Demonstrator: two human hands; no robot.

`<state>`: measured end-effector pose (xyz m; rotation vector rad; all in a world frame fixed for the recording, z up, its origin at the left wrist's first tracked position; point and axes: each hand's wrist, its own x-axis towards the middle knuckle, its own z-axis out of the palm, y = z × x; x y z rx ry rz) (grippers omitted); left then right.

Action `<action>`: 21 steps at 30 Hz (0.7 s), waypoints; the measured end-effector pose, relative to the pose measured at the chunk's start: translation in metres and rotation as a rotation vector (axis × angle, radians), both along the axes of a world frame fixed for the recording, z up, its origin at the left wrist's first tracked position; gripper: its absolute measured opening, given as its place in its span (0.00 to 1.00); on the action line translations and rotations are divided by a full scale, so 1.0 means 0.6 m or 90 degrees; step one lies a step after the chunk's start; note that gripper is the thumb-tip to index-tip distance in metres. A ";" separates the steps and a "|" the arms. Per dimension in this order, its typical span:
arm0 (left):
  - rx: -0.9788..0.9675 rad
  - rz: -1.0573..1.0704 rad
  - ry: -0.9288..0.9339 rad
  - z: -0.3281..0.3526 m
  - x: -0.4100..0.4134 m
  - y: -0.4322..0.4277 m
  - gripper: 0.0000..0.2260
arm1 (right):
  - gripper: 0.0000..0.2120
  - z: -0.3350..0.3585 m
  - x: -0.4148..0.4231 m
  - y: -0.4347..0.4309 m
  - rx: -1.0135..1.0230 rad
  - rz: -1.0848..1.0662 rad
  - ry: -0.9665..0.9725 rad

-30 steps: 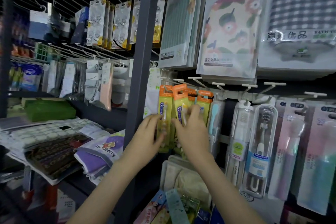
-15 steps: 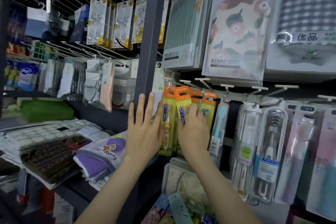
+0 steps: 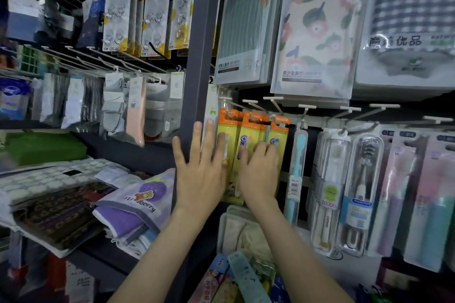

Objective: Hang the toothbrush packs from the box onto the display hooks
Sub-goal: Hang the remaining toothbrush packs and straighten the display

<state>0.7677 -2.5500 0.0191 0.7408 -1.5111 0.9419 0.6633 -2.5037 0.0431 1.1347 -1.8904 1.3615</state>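
Left hand (image 3: 199,172) spreading flat beside toothbrush packs (image 3: 250,128), right hand (image 3: 258,172) pressing relaxed fingers onto packs hanging on display hooks (image 3: 273,99)

Light is dim and uneven, coming from above and in front. The hanging towel packs (image 3: 317,32) catch it, and their plastic sleeves throw pale glare, strongest on the checked pack (image 3: 408,42). The upper left corner and the lower recesses sink to near black. The toothbrush packs (image 3: 248,135) are fairly sharp, while goods (image 3: 14,98) at the left edge smear with blur. The wide lens tilts the grey post (image 3: 199,44).
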 end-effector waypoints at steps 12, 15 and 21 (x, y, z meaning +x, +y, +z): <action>0.018 -0.107 -0.158 -0.025 -0.123 -0.063 0.28 | 0.35 -0.036 -0.046 -0.028 -0.082 -0.109 -0.014; 0.023 -0.103 -0.150 -0.021 -0.124 -0.073 0.30 | 0.37 -0.029 -0.056 -0.028 -0.052 -0.126 -0.036; 0.037 -0.084 -0.136 -0.021 -0.124 -0.080 0.41 | 0.37 -0.024 -0.069 -0.018 -0.064 0.013 -0.093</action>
